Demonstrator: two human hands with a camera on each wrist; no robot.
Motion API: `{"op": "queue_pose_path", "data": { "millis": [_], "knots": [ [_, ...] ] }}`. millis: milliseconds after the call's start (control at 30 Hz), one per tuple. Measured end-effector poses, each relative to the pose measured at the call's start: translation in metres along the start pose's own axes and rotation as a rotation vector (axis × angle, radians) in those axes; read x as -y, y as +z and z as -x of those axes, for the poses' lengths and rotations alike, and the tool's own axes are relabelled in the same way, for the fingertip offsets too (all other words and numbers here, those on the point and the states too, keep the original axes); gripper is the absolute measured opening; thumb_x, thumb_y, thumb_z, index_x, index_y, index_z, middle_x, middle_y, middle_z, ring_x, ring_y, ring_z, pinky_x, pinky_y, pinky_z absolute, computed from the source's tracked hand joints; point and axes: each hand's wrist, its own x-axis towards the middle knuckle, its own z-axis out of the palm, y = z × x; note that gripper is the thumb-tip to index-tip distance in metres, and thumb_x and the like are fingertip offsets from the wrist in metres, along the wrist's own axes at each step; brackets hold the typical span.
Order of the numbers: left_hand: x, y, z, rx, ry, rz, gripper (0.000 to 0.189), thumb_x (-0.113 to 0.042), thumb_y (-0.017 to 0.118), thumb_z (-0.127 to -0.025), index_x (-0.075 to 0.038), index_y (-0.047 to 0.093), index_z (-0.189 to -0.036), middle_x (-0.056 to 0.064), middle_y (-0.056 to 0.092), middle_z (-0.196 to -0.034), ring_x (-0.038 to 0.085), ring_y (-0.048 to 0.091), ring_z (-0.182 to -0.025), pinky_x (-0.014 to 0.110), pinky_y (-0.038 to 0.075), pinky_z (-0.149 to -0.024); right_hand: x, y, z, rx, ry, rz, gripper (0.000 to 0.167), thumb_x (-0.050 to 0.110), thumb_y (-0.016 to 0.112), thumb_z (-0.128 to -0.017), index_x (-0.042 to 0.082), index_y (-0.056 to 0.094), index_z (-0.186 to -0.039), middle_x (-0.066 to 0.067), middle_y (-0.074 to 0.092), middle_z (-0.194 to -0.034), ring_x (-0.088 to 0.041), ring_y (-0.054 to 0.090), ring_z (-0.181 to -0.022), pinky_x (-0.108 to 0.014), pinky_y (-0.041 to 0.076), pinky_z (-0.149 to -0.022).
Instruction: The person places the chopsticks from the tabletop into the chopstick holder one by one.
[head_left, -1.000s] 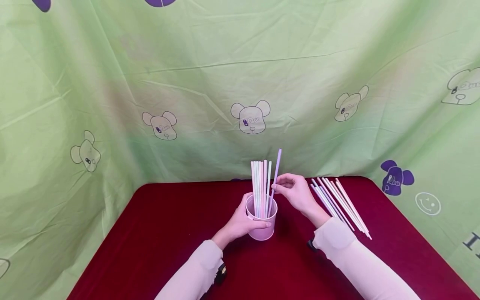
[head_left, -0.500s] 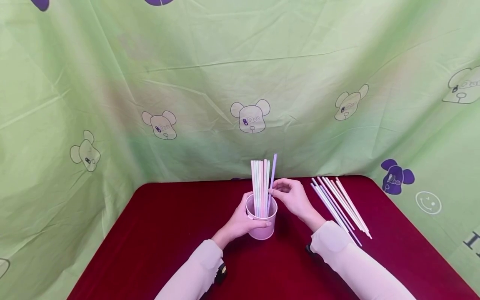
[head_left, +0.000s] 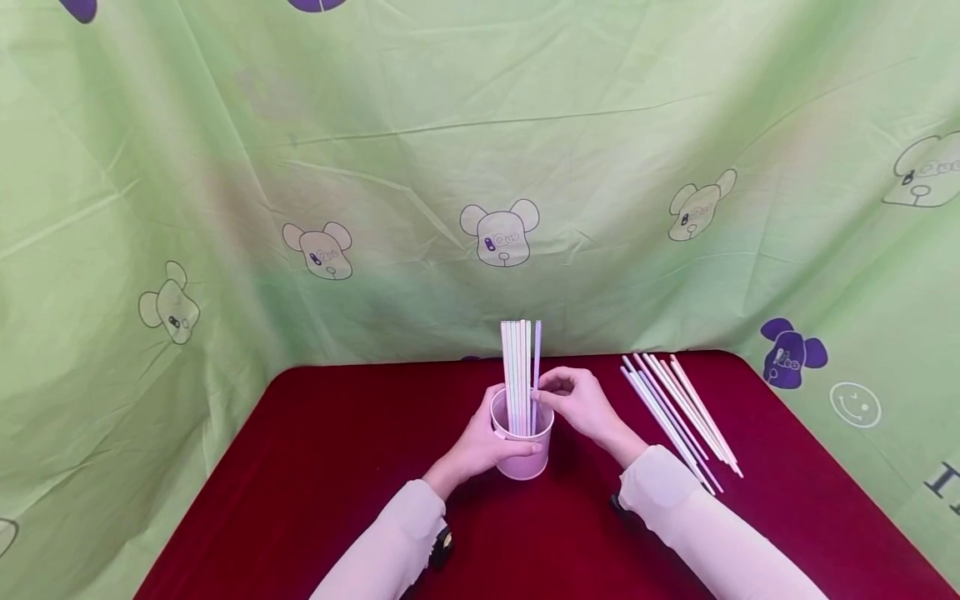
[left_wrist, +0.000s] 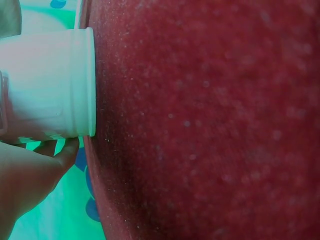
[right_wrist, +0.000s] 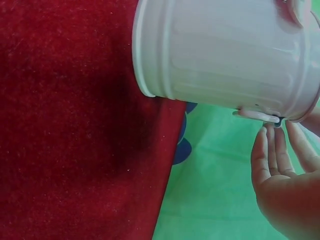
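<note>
Nearest, the left hand [head_left: 483, 437] is curled round the pink cup [head_left: 525, 460], its thumb across the near wall and its fingers on the far side, mostly out of sight. Just beyond that thumb, a bundle of pale sticks [head_left: 516, 367] stands close together in the cup; these look done. At the bundle's right, the right hand [head_left: 588, 408] pinches a purple stick [head_left: 537, 354] between thumb and finger near the rim; it is in the cup and seems all but placed. To the right of those fingers, past the wrist, loose sticks [head_left: 682, 403] lie fanned on the red table, so I judge a good share is left; overlap and the right sleeve make them hard to count. The near wall hides the standing sticks' lower ends, and neither wrist view shows the pinch, the left one cutting off the cup's mouth.
</note>
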Motion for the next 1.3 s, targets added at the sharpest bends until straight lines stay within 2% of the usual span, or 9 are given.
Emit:
{"op": "queue_pose_path", "data": {
  "millis": [200,300,433,533,700,933,1133,1300],
  "knots": [
    [0.000,0.000,0.000,0.002,0.005,-0.013,0.099,-0.020,0.095,-0.068,-0.023,0.037,-0.148,-0.002,0.057,-0.138,0.015,0.058,-0.121,0.039,0.045,-0.106,0.001,-0.002,-0.001,0.024,0.000,0.000,0.018,-0.005,0.075,-0.087,-0.013,0.068,-0.102,-0.025,0.071,-0.094,-0.022,0.068,-0.084,-0.020,0.054,-0.074],
    [0.000,0.000,0.000,0.004,0.003,-0.015,0.099,-0.019,0.096,-0.068,-0.023,0.037,-0.148,-0.003,0.057,-0.138,0.014,0.057,-0.122,0.040,0.044,-0.107,0.004,-0.008,-0.001,0.022,-0.008,0.034,0.019,0.002,0.076,-0.089,-0.008,0.070,-0.105,-0.020,0.073,-0.098,-0.023,0.069,-0.088,-0.022,0.055,-0.076],
    [-0.002,-0.001,0.001,0.001,-0.007,0.001,0.098,-0.019,0.096,-0.068,-0.023,0.038,-0.147,-0.004,0.057,-0.136,0.013,0.057,-0.121,0.040,0.044,-0.108,0.010,-0.021,-0.002,-0.008,-0.034,0.141,0.021,0.014,0.075,-0.093,-0.001,0.072,-0.108,-0.012,0.074,-0.101,-0.021,0.069,-0.090,-0.029,0.055,-0.080],
    [-0.004,-0.001,0.001,-0.002,-0.010,0.006,0.097,-0.018,0.095,-0.068,-0.023,0.038,-0.146,-0.003,0.058,-0.134,0.014,0.057,-0.120,0.041,0.044,-0.107,0.011,-0.036,-0.007,-0.041,-0.057,0.241,0.021,0.016,0.074,-0.095,0.001,0.072,-0.109,-0.011,0.075,-0.101,-0.023,0.069,-0.090,-0.034,0.055,-0.081],
    [-0.004,0.000,0.001,-0.001,-0.009,0.001,0.097,-0.017,0.095,-0.068,-0.022,0.038,-0.147,-0.002,0.058,-0.134,0.015,0.057,-0.120,0.042,0.044,-0.107,0.006,-0.067,-0.014,-0.085,-0.106,0.379,0.020,0.012,0.073,-0.094,-0.003,0.070,-0.109,-0.015,0.074,-0.099,-0.025,0.069,-0.088,-0.031,0.055,-0.079],
    [-0.003,0.000,0.002,0.002,-0.025,0.008,0.097,-0.017,0.095,-0.068,-0.024,0.038,-0.146,-0.003,0.058,-0.133,0.014,0.057,-0.120,0.041,0.044,-0.108,-0.009,-0.107,-0.015,-0.095,-0.141,0.541,0.022,0.011,0.072,-0.092,-0.004,0.069,-0.108,-0.018,0.072,-0.098,-0.028,0.068,-0.086,-0.035,0.053,-0.077],
    [-0.004,-0.001,0.001,0.001,-0.013,0.004,0.098,-0.017,0.095,-0.068,-0.023,0.038,-0.147,-0.002,0.059,-0.134,0.015,0.057,-0.120,0.043,0.044,-0.108,-0.024,-0.139,-0.016,-0.094,-0.117,0.589,0.024,0.008,0.071,-0.092,-0.008,0.068,-0.110,-0.023,0.071,-0.100,-0.033,0.069,-0.088,-0.036,0.054,-0.077],
    [-0.004,0.000,0.001,0.004,-0.014,0.002,0.098,-0.018,0.095,-0.067,-0.024,0.038,-0.147,-0.003,0.058,-0.135,0.015,0.057,-0.121,0.044,0.043,-0.109,-0.048,-0.165,-0.015,-0.111,-0.091,0.653,0.022,0.009,0.072,-0.091,-0.006,0.069,-0.106,-0.021,0.071,-0.095,-0.030,0.067,-0.085,-0.039,0.052,-0.076]
  ]
}}
